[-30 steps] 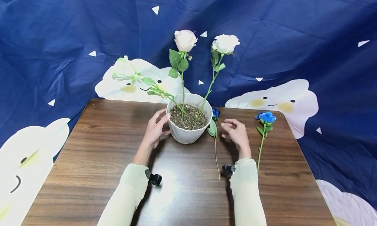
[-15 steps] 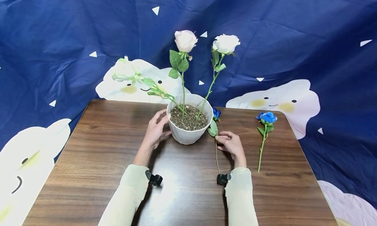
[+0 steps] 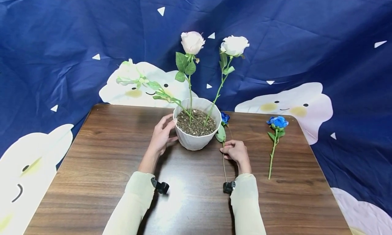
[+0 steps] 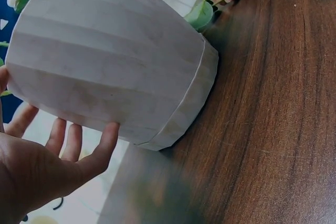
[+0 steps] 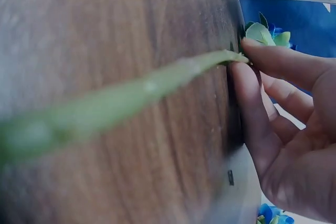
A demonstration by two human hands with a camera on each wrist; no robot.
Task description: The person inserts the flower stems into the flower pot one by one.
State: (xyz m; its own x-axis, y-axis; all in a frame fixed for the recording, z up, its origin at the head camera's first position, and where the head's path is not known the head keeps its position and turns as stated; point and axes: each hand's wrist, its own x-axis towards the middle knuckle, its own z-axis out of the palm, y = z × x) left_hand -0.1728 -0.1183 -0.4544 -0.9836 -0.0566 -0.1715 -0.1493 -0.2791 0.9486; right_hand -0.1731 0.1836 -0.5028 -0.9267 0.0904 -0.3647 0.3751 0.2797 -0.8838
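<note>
A white flowerpot (image 3: 194, 142) filled with dark soil (image 3: 197, 126) stands near the table's back edge. Three pale roses rise from it: one upright pinkish rose (image 3: 192, 43), a white rose (image 3: 235, 45) leaning right and another white rose (image 3: 128, 71) leaning far left. My left hand (image 3: 161, 133) holds the pot's left side, thumb at the rim and fingers spread along the wall (image 4: 100, 66). Right of the pot lies a blue rose (image 3: 225, 118), its bloom partly hidden behind the pot. My right hand (image 3: 237, 152) pinches its green stem (image 5: 157, 85) between thumb and fingertips, below the leaves.
A second blue rose (image 3: 277, 122) lies on the table's right side, bloom toward the back. The brown wooden table (image 3: 107, 153) ends close behind the pot. Beyond it hangs a dark blue cloth (image 3: 122, 27) printed with clouds and triangles.
My right hand has moved left and toward me, from beside the near blue rose onto its stem, which it now pinches. The left hand stays at the pot.
</note>
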